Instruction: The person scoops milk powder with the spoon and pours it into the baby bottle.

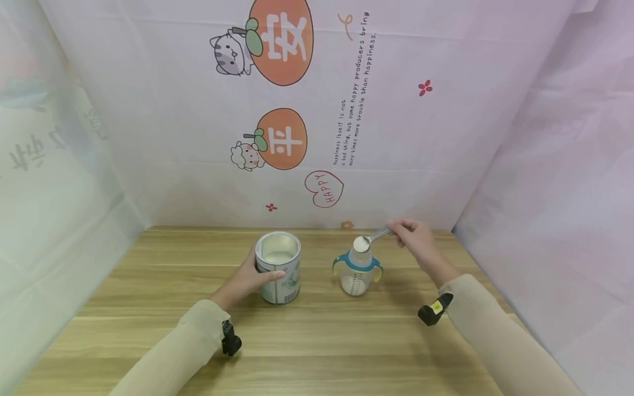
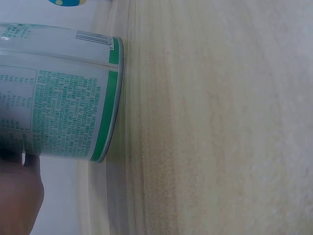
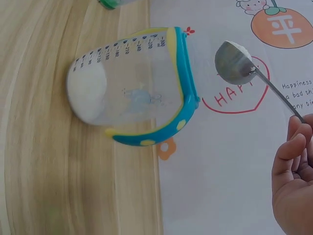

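My left hand [image 1: 258,276] grips an open can [image 1: 291,285] of pale powder, its thumb across the front. The can stands on the table; its printed side and green rim show in the left wrist view. Between thumb and fingers, my right hand [image 1: 415,240] pinches the handle of a metal spoon [image 3: 237,66] with a deep round bowl. White powder fills that bowl, which is held over the top of a baby bottle [image 3: 132,81]. Blue and yellow handles flank the bottle's neck, and white powder lies in its bottom. It stands upright, right of the can.
The wood-grain table [image 1: 317,341] runs back to a white printed cloth [image 1: 198,137] hanging behind it. More cloth hangs along the left and right sides. A black wrist camera [image 1: 231,338] sits on the left sleeve, another wrist camera [image 1: 430,314] on the right.
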Motion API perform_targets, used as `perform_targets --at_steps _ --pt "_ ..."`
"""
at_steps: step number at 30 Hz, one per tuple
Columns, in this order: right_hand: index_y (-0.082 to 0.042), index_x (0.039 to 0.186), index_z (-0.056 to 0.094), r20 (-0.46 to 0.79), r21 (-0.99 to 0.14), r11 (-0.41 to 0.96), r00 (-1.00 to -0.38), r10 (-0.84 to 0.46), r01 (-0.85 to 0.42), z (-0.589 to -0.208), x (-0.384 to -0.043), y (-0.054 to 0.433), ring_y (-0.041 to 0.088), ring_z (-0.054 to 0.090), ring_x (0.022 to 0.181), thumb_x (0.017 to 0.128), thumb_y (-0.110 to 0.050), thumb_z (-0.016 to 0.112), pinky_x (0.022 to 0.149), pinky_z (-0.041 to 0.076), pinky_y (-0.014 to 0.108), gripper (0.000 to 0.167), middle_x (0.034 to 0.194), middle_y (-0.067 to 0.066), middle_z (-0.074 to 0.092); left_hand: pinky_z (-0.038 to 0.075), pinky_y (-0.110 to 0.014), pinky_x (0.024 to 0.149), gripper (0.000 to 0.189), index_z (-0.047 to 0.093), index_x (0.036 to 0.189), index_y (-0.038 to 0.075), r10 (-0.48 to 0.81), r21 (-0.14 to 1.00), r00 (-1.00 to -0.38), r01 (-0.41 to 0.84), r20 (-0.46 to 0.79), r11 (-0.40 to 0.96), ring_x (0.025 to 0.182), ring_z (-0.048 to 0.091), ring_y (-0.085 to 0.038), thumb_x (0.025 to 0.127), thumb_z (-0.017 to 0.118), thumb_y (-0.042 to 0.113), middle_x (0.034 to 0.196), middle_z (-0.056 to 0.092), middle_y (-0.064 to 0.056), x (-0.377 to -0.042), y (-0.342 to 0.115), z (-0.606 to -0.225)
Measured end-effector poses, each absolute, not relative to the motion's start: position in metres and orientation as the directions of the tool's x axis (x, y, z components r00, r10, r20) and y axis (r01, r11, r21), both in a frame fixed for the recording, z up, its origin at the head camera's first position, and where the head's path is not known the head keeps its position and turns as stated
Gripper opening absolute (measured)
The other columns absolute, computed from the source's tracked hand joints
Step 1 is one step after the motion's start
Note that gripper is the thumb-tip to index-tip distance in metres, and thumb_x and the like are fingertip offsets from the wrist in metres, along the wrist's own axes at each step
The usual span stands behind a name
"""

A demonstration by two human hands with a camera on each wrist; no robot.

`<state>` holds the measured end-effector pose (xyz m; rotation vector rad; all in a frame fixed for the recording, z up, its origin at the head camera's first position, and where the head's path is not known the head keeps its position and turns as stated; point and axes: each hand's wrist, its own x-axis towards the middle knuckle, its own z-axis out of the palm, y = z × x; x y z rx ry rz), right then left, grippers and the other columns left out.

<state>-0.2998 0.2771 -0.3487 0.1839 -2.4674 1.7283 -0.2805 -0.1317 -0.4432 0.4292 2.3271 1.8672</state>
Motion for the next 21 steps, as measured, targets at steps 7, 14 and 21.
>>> perform_targets --at_steps 7,14,21 --pt "0.009 0.109 0.063 0.191 -0.919 0.350 -0.982 -0.011 -0.183 -0.352 -0.297 0.281 0.012 0.054 0.074 0.101 -0.029 0.062 0.067 0.050 0.022 0.038 0.081 -0.004 0.062 0.022 -0.064 0.113 0.107 0.010 0.159 0.028 0.277 0.969 -0.959 0.124 0.061 0.215 0.141 0.033 -0.037 0.082 0.084 0.037 0.153 0.036 -0.014 -0.281 -0.131 -0.442" --pt "0.004 0.103 0.066 0.223 -0.875 0.436 -0.975 -0.022 -0.210 -0.357 -0.294 0.280 0.015 0.054 0.073 0.100 -0.035 0.063 0.065 0.050 0.024 0.040 0.080 0.003 0.060 0.021 -0.064 0.114 0.109 0.008 0.159 0.025 0.270 0.965 -0.962 0.114 0.047 0.237 0.142 0.032 -0.039 0.082 0.084 0.040 0.153 0.035 -0.016 -0.281 -0.131 -0.443" --pt "-0.003 0.104 0.070 0.267 -0.811 0.528 -0.962 -0.051 -0.253 -0.360 -0.291 0.276 0.019 0.054 0.072 0.099 -0.044 0.061 0.062 0.050 0.028 0.042 0.084 0.008 0.062 0.022 -0.064 0.113 0.107 0.010 0.159 0.028 0.283 0.971 -0.957 0.119 0.057 0.206 0.142 0.033 -0.038 0.082 0.084 0.038 0.153 0.036 -0.015 -0.282 -0.132 -0.445"
